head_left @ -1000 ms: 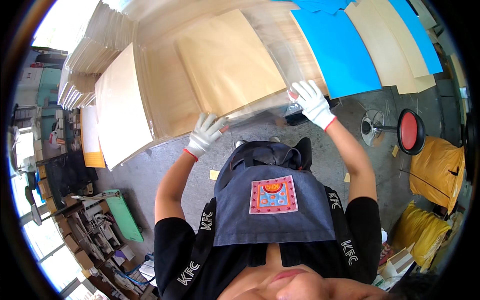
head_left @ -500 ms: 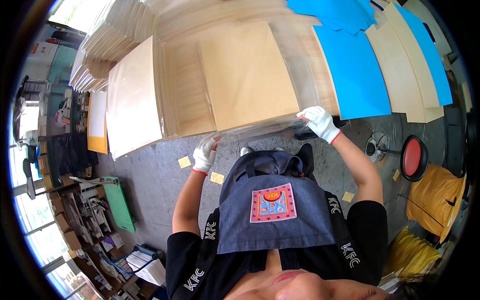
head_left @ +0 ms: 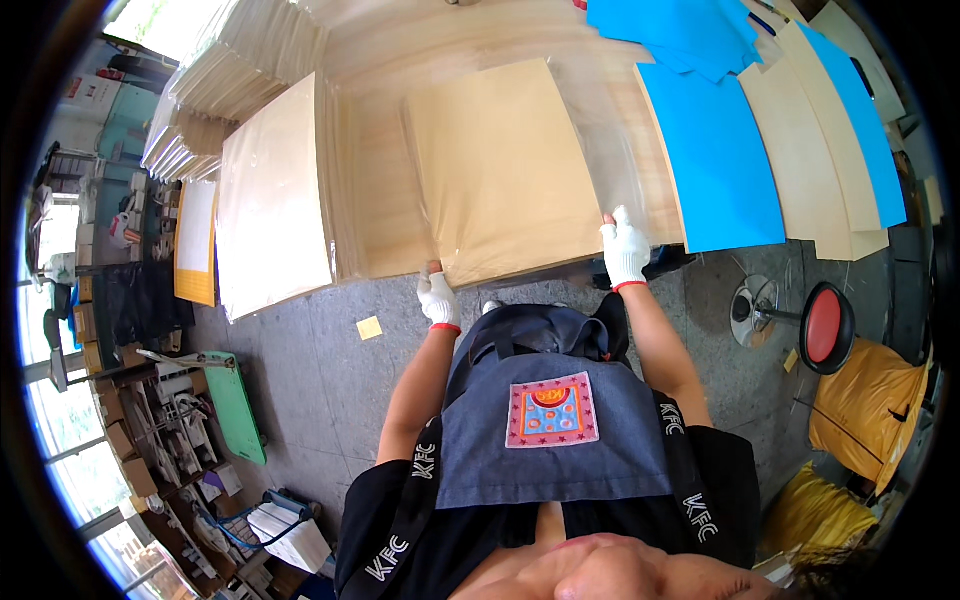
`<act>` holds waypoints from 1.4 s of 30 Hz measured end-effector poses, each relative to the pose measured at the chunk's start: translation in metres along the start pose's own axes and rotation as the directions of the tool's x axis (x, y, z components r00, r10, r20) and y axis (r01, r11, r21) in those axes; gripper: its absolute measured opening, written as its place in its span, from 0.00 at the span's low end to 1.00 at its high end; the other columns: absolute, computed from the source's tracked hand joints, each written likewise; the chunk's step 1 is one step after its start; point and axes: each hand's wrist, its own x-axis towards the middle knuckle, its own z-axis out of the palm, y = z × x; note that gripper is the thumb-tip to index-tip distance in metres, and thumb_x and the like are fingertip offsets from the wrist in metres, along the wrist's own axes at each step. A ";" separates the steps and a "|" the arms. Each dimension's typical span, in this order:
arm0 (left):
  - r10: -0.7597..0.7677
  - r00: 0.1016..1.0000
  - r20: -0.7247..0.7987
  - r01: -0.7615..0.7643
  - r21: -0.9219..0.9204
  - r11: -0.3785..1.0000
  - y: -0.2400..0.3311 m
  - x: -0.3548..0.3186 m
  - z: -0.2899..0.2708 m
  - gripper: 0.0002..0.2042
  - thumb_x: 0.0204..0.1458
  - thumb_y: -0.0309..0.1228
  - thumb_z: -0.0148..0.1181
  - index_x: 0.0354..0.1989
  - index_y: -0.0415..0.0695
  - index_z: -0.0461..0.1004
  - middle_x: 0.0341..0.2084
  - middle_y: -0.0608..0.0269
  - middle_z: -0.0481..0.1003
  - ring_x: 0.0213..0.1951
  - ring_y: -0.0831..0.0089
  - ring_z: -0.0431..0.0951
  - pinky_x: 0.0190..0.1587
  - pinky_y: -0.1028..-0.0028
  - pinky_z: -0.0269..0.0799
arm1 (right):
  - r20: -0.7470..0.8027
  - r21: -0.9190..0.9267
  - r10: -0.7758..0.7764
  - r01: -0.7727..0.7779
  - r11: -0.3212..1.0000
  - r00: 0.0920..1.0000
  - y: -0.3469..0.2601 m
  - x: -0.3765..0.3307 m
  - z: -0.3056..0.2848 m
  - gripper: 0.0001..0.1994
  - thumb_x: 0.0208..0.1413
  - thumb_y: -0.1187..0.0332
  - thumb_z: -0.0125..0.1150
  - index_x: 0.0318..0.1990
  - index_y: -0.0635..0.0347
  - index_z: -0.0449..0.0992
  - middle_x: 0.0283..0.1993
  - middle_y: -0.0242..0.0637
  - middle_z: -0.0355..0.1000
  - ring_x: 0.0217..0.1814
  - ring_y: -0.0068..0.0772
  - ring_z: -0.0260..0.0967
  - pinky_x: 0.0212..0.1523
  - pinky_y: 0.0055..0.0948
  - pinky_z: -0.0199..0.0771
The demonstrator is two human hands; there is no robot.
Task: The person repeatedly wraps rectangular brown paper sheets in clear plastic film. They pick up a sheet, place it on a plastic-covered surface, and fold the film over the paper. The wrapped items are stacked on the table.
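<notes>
A tan rectangular board (head_left: 510, 170) lies before me in a clear plastic sleeve (head_left: 617, 150), which shows as a loose shiny margin along its right side. White gloves with red cuffs cover both my hands; bare fingertips show on the left one. My left hand (head_left: 438, 298) is closed at the near left corner of the board. At the near right corner, my right hand (head_left: 625, 250) pinches the edge, its thumb and fingers pointing away from me. The fingers under the edge are hidden.
Left of the board lies a pile of sleeved boards (head_left: 280, 190), with a tall stack (head_left: 245, 60) behind. Blue sheets (head_left: 710, 160) and pale boards (head_left: 810, 140) lie to the right. A red-seated stool (head_left: 824, 321) and yellow sacks (head_left: 865, 390) stand on the floor.
Both hands have come closer together and taken hold of the near corners. The plastic, loose and blurred along the near edge before, now lies closer around the board.
</notes>
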 end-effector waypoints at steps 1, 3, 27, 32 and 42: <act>0.030 0.998 -0.050 -0.030 -0.006 1.000 0.000 -0.001 0.002 0.16 0.58 0.38 0.50 0.36 0.33 0.72 0.27 0.64 0.73 0.31 0.78 0.66 0.37 0.75 0.65 | 0.012 -0.003 0.033 -0.033 0.999 0.999 -0.001 0.003 0.001 0.13 0.56 0.55 0.51 0.42 0.52 0.69 0.30 0.45 0.75 0.33 0.53 0.72 0.33 0.48 0.68; -0.099 0.993 0.070 0.090 0.112 0.990 0.008 0.003 -0.010 0.11 0.54 0.32 0.55 0.39 0.36 0.73 0.30 0.63 0.74 0.33 0.77 0.69 0.38 0.76 0.65 | -0.027 0.085 -0.052 0.054 0.995 0.998 0.006 0.008 0.002 0.11 0.54 0.59 0.53 0.41 0.51 0.68 0.31 0.44 0.74 0.33 0.50 0.72 0.31 0.47 0.68; -0.243 0.812 0.532 0.341 -0.094 0.935 0.048 0.027 -0.021 0.29 0.54 0.39 0.55 0.62 0.39 0.55 0.58 0.52 0.63 0.53 0.69 0.69 0.50 0.74 0.66 | 0.396 0.770 -0.251 -0.170 0.615 0.883 -0.016 0.049 -0.019 0.23 0.53 0.63 0.60 0.52 0.70 0.65 0.47 0.43 0.72 0.44 0.33 0.70 0.45 0.30 0.69; -0.343 0.580 0.739 0.469 0.042 0.882 0.086 0.058 -0.035 0.28 0.53 0.38 0.58 0.58 0.35 0.60 0.44 0.59 0.71 0.44 0.73 0.72 0.47 0.76 0.68 | 0.524 0.846 -0.291 -0.450 0.286 0.801 -0.011 0.074 -0.032 0.20 0.60 0.66 0.48 0.56 0.69 0.63 0.52 0.44 0.69 0.52 0.35 0.69 0.52 0.30 0.70; 0.111 0.744 0.659 -0.031 -0.133 0.991 0.243 0.042 -0.074 0.36 0.49 0.31 0.63 0.62 0.29 0.51 0.60 0.49 0.60 0.62 0.67 0.58 0.61 0.73 0.53 | 0.480 0.864 -0.529 -0.481 0.148 0.700 -0.034 0.008 -0.012 0.24 0.60 0.63 0.49 0.61 0.64 0.58 0.59 0.44 0.64 0.58 0.41 0.65 0.57 0.42 0.67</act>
